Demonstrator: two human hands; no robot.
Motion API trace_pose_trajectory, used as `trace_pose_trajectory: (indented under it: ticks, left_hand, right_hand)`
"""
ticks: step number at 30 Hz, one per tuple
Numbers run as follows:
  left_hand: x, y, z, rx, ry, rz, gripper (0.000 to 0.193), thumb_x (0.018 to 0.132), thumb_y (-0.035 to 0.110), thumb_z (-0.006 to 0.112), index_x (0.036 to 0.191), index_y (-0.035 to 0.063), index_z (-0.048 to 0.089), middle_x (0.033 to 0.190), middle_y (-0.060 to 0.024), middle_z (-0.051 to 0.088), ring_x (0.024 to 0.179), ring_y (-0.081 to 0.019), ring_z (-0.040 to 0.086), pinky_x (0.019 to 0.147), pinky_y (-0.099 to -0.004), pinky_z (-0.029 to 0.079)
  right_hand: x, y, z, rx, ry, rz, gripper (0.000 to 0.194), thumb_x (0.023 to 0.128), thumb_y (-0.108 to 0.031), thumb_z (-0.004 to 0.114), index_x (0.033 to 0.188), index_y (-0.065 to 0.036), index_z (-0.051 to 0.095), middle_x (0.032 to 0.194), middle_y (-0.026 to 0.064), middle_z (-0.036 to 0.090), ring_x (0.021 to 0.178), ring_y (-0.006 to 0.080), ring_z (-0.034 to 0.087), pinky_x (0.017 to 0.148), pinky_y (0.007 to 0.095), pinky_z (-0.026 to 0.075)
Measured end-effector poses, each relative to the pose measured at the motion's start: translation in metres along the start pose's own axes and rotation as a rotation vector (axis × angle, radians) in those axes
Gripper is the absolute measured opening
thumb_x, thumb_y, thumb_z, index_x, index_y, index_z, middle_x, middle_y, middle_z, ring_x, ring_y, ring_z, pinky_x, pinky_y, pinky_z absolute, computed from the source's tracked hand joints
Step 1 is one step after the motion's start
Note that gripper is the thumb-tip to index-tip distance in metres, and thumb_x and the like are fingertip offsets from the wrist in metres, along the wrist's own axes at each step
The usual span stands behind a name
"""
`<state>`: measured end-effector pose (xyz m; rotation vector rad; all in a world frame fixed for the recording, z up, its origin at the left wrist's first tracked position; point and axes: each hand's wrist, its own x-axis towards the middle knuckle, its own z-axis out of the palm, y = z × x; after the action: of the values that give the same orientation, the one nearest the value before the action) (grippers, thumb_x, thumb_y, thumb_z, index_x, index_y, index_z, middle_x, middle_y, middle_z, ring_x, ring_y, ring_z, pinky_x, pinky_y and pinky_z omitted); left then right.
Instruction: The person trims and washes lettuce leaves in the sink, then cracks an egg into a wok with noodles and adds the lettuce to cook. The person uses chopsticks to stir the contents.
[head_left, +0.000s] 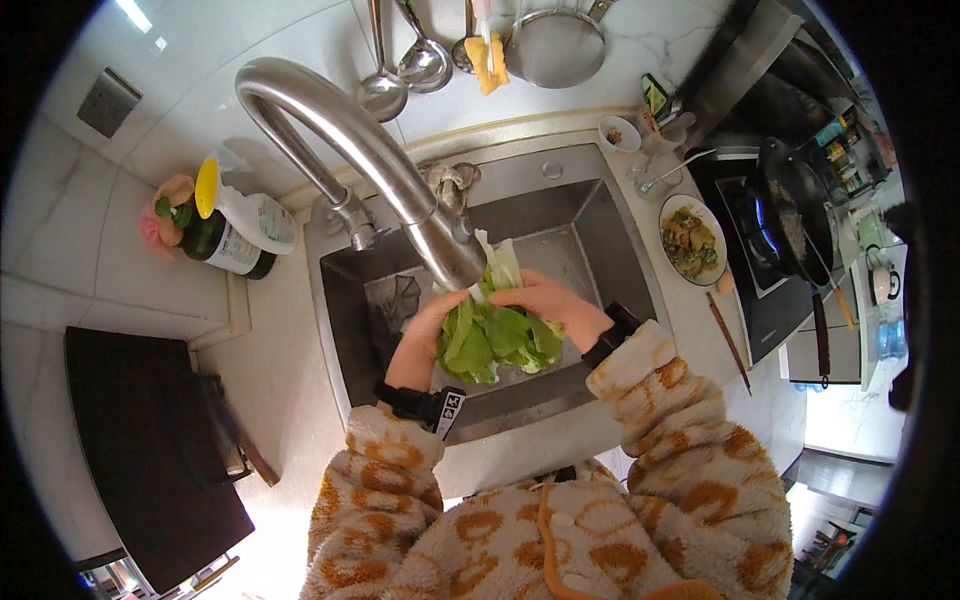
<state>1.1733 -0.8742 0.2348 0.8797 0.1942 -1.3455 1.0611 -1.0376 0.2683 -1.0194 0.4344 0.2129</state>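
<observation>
Both my hands hold a bunch of leafy green lettuce (501, 336) over the stainless steel sink (615, 247). On its left side, my left hand (431, 319) grips the leaves; my right hand (551, 300) clasps it from the right, near the pale stalks. The stalks point away from me and the leaf tips hang towards me. Directly above is the spout of the steel faucet (450, 251), with water running from it onto the lettuce. The faucet head hides part of the left fingertips. A dark, crumpled item (397, 300) lies at the left of the basin.
At left stand a white spray bottle (259, 217) and a dark green bottle (225, 244). To the right are a plate of cooked food (690, 240), chopsticks (727, 341), a small bowl (619, 135) and a wok (787, 202) over a lit blue flame. Ladles (382, 96) hang behind the sink.
</observation>
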Motion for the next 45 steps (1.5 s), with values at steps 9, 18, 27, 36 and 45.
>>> trace_pose_trajectory:
  ticks: [9, 18, 27, 36, 45]
  left_hand:
    - [0.006, 0.001, 0.006, -0.068, 0.049, 0.043, 0.033, 0.079, 0.019, 0.063, 0.106, 0.0025, 0.054, 0.097, -0.0087, 0.060, 0.085, -0.0211, 0.059, 0.075, -0.0344, 0.050]
    - [0.008, -0.010, 0.016, -0.062, -0.002, 0.105, 0.036, 0.078, 0.015, 0.058, 0.110, 0.0013, 0.051, 0.105, -0.0101, 0.058, 0.092, -0.0228, 0.057, 0.082, -0.0363, 0.047]
    - [0.013, -0.009, 0.010, -0.249, 0.200, 0.227, 0.035, 0.089, 0.026, 0.042, 0.116, 0.0052, 0.048, 0.110, -0.0114, 0.054, 0.100, -0.0258, 0.052, 0.084, -0.0381, 0.044]
    - [0.006, -0.009, 0.035, -0.425, 0.223, 0.458, 0.032, 0.088, 0.022, 0.039, 0.110, 0.0000, 0.047, 0.105, -0.0122, 0.053, 0.096, -0.0269, 0.052, 0.084, -0.0411, 0.043]
    - [0.002, -0.001, 0.036, -0.467, 0.199, 0.488, 0.029, 0.086, 0.025, 0.045, 0.105, 0.0040, 0.052, 0.104, -0.0109, 0.055, 0.095, -0.0278, 0.053, 0.083, -0.0395, 0.043]
  right_hand:
    - [0.009, -0.018, 0.022, 0.006, 0.167, 0.104, 0.042, 0.088, -0.036, 0.050, 0.112, -0.001, 0.052, 0.100, 0.0062, 0.058, 0.087, 0.0127, 0.055, 0.076, 0.0277, 0.045]
    - [0.047, 0.019, 0.024, -1.177, 0.399, -0.836, 0.044, 0.087, -0.040, 0.041, 0.100, 0.002, 0.047, 0.096, 0.0194, 0.053, 0.093, 0.0323, 0.051, 0.083, 0.0403, 0.040]
    - [0.032, 0.010, 0.023, -0.523, 0.319, -0.542, 0.059, 0.079, -0.035, 0.057, 0.121, 0.003, 0.041, 0.108, 0.0204, 0.051, 0.100, 0.0353, 0.050, 0.088, 0.0384, 0.039]
    - [0.012, 0.037, 0.031, -0.506, 0.348, -0.514, 0.051, 0.083, -0.042, 0.055, 0.112, 0.000, 0.051, 0.106, 0.0126, 0.056, 0.095, 0.0231, 0.054, 0.080, 0.0362, 0.043]
    - [0.007, 0.056, 0.025, 0.482, 0.020, 0.126, 0.044, 0.086, -0.042, 0.052, 0.114, -0.009, 0.051, 0.100, 0.0037, 0.059, 0.080, 0.0120, 0.057, 0.063, 0.0275, 0.048]
